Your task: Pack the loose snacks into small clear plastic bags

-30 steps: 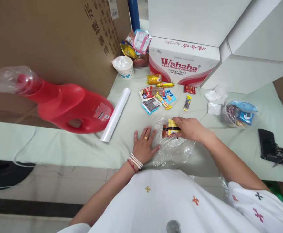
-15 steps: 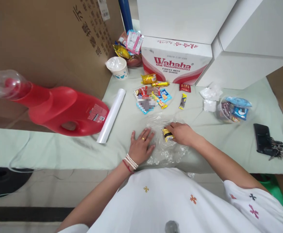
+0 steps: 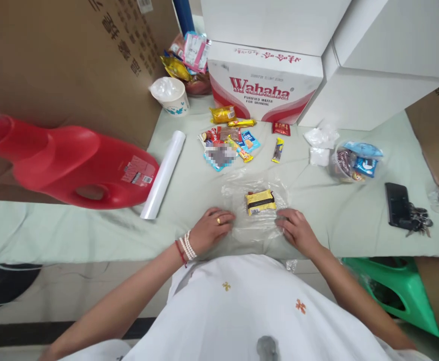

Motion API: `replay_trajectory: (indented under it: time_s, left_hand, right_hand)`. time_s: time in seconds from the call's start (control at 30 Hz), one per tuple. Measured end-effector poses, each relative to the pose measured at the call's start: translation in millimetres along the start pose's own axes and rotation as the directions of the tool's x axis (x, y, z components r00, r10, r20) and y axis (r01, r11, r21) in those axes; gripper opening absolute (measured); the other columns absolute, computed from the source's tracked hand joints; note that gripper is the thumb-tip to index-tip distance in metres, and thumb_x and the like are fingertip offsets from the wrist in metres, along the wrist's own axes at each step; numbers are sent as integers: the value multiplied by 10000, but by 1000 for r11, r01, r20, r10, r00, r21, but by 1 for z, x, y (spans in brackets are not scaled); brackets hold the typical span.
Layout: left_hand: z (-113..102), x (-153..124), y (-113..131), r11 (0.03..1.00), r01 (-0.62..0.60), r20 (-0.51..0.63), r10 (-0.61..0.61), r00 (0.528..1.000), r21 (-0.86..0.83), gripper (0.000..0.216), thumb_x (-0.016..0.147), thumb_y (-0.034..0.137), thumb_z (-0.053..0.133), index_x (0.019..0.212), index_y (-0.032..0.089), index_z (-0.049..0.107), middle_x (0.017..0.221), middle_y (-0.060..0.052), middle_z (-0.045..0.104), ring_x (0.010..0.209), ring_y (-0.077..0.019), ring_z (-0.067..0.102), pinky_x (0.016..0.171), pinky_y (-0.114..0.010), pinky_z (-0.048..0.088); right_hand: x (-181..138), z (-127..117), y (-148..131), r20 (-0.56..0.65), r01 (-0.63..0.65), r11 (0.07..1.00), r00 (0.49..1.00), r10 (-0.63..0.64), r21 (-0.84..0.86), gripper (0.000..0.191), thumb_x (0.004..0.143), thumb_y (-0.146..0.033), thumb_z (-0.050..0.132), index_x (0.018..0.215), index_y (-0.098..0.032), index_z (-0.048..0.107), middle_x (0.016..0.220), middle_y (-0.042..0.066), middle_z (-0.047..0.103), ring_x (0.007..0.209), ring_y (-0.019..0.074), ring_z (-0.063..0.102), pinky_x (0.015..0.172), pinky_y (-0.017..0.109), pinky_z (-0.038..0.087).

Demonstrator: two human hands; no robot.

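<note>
A sheet of clear plastic wrap (image 3: 255,220) lies on the pale green tablecloth in front of me. A yellow and black snack packet (image 3: 260,201) rests on its middle. My left hand (image 3: 210,230), with a ring and bead bracelets, has its fingers curled on the sheet's near left edge. My right hand (image 3: 297,230) has its fingers bent on the sheet's near right edge. Neither hand touches the packet.
Several small snack packets (image 3: 229,145) lie beyond the sheet, before a Wahaha carton (image 3: 264,90). A white roll (image 3: 164,173) and a red detergent jug (image 3: 76,168) lie at left. A clear tub of snacks (image 3: 355,163), a phone (image 3: 395,204) and keys (image 3: 417,220) are at right.
My right hand let go of the yellow packet, left it on the sheet and drew back to the near right edge. My left hand slid back and curled on the near left edge.
</note>
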State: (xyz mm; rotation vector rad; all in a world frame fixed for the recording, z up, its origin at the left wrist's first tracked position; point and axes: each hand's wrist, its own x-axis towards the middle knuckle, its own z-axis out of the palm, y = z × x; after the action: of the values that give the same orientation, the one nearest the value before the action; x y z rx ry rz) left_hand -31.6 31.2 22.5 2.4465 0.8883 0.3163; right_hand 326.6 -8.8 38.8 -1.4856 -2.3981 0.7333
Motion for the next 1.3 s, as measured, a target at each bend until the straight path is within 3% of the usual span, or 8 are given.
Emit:
replay_trajectory:
  time_s: [0.23,0.4,0.53,0.6,0.7,0.77,0.97,1.3]
  left_hand:
    - [-10,40,-13,933,256,-153,-300,942,-253,323,1019,386,370,930,216,629,817,-46,691,785,-201,643,820,-335,511]
    - [-8,67,-29,818,547,-394,-568,723,-178,173,852,285,547,954,186,645,902,-89,645,875,-259,599,843,-404,510]
    - [-20,58,-10,767,630,-660,-538,524,-124,260,827,164,515,1040,169,663,1068,-145,632,1068,-303,576,971,-477,469]
    - [-25,55,12,816,576,-666,-454,591,-45,297,874,141,458,1055,199,687,1077,-126,663,1096,-291,579,999,-482,442]
    - [-19,68,42,938,327,-372,-264,890,116,417,934,170,430,1240,281,690,1254,-72,707,1149,-277,581,985,-468,417]
    - [-8,84,51,947,267,-212,-228,950,179,503,950,156,420,1397,290,607,1431,-45,643,1169,-273,577,932,-451,418]
    - [18,112,45,933,192,-81,-175,981,304,489,1002,150,404,1467,234,532,1547,-58,548,1125,-252,600,878,-427,427]
    - [24,85,29,983,61,-175,-91,980,-172,499,875,52,480,1301,224,675,1234,-98,735,1102,-236,681,936,-396,532]
  right_hand:
    - [43,-37,13,-95,-122,934,982,162,335,337,998,-489,467,1077,-253,694,1141,104,706,1049,258,670,897,417,547]
    - [91,-49,28,98,-471,873,882,461,128,375,993,-419,447,1211,-174,628,785,39,710,723,208,664,651,281,487]
    - [108,-79,24,148,-350,919,914,378,-184,498,933,-415,590,1381,-201,564,1020,86,750,872,236,694,714,288,481]
    - [122,-92,18,101,-197,956,970,222,-217,499,953,-449,579,1391,-210,569,1153,113,723,1002,256,678,790,307,497]
    - [158,-88,10,59,-61,949,995,84,-309,492,978,-399,551,1420,-184,547,1290,156,661,1184,301,593,926,368,488]
    - [185,-74,7,129,-66,924,984,123,-378,535,934,-371,622,1414,-148,544,1304,184,650,1219,327,559,954,396,474]
    - [214,-67,6,253,-88,929,949,188,-360,230,957,-217,558,1104,-137,716,1023,150,737,985,264,650,823,306,430]
    - [119,-48,2,286,543,836,815,-504,-76,346,1015,-80,386,1130,-164,701,933,81,596,882,209,507,789,296,410]
